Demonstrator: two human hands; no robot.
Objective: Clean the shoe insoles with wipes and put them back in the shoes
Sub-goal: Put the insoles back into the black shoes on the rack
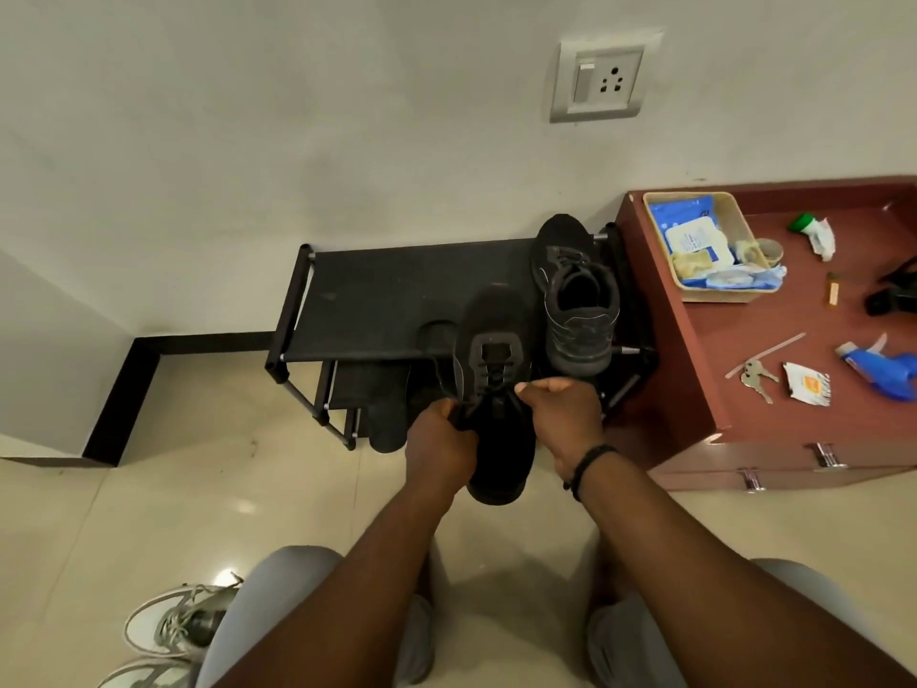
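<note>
Both hands are clamped on one black shoe [491, 350], held up over the floor in front of the black shoe rack [397, 295]. The left hand [439, 449] grips the shoe's left side at the collar, fingers curled round the edge. The right hand [565, 419] grips the opposite side, thumb stretched toward the laces. The two hands sit close together with only the shoe's opening between them; a dark band [588, 464] circles the right wrist. The shoe's toe points toward the rack's top shelf and its heel hangs toward the person.

The second black shoe [575, 295] stands on the rack's top shelf at its right end, toe toward the wall, opening facing up. Below the rack's front edge, left of the held shoe, a dark flat shape lies on the floor that looks like a black insole [387, 414], though it blends into the rack's shadow and its outline is hard to make out.

Just right of the rack stands a reddish-brown cabinet [744, 340]. On its top, at the corner nearest the rack, a woven basket [660, 230] holds a blue wipes pack [694, 235]. Farther from the rack on the same top lie keys [756, 377], a torn sachet [806, 389] and a blue spray bottle [888, 367].

Above the rack's right end, a wall socket [600, 81] is set in the wall. Well left of the rack and near the person's grey-clad knee, a pair of grey-white sneakers [173, 628] rests on the tiled floor.
</note>
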